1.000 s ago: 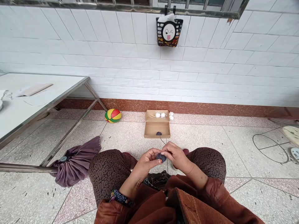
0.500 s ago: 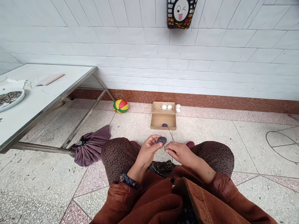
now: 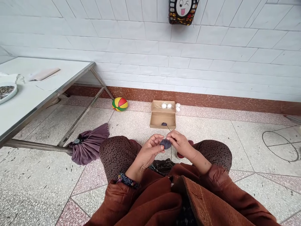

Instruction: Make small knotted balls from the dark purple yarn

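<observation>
Between my two hands is a small dark purple-grey ball of yarn (image 3: 166, 144). My left hand (image 3: 150, 149) grips it from the left, thumb below and fingers above. At its upper right, my right hand (image 3: 180, 142) pinches the yarn strand with thumb and forefinger. That strand runs up to a second dark yarn ball (image 3: 164, 124) lying in the open cardboard box (image 3: 155, 120) on the floor. Two white yarn balls (image 3: 166, 106) rest on the box's opened lid, and more white balls (image 3: 178, 107) sit just right of it.
A white-topped metal table (image 3: 54, 73) stands at left, bearing a plate (image 3: 14, 91) and a folded cloth (image 3: 44, 74). A folded purple umbrella (image 3: 90, 146) and a colourful ball (image 3: 119, 104) lie near its legs. A wire ring stand (image 3: 281, 146) is at right; a black basket (image 3: 181, 21) hangs on the wall.
My right hand has moved from the lower right of the yarn ball up to its top edge, carrying the strand around. The view has tilted slightly.
</observation>
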`<action>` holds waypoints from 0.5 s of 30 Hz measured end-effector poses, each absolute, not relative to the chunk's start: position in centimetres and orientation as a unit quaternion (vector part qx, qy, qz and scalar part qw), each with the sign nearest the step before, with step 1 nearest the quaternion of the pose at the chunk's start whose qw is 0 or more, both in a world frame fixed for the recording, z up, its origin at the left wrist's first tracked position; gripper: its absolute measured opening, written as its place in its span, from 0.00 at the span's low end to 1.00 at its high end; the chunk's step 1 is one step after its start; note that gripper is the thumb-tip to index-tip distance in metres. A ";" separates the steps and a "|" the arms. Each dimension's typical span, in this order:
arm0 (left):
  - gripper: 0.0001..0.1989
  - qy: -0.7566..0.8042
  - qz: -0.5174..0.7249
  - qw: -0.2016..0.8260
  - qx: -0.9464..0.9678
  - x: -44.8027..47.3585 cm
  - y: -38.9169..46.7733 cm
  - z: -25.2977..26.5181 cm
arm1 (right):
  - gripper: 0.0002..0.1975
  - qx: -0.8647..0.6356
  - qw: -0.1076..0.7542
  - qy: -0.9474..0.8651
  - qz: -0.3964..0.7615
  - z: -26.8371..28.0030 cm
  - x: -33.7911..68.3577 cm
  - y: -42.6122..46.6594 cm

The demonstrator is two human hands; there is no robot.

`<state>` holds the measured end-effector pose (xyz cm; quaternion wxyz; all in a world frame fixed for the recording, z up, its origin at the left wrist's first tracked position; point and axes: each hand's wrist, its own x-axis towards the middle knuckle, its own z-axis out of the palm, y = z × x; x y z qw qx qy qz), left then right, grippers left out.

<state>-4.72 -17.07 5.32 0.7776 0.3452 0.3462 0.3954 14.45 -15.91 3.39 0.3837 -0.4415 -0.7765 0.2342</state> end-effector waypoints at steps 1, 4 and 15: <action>0.19 0.342 0.408 0.780 0.328 -4.7 -17.0 5.3 | 0.08 -0.448 0.378 -0.774 0.237 2.9 14.3 -16.2; 0.17 0.348 0.450 0.771 0.286 -4.6 -16.8 5.0 | 0.09 -0.442 0.334 -0.799 0.233 2.3 14.1 -17.4; 0.16 0.410 0.449 0.695 0.383 -4.1 -17.0 4.5 | 0.10 -0.368 0.317 -0.850 0.203 6.5 14.1 -16.8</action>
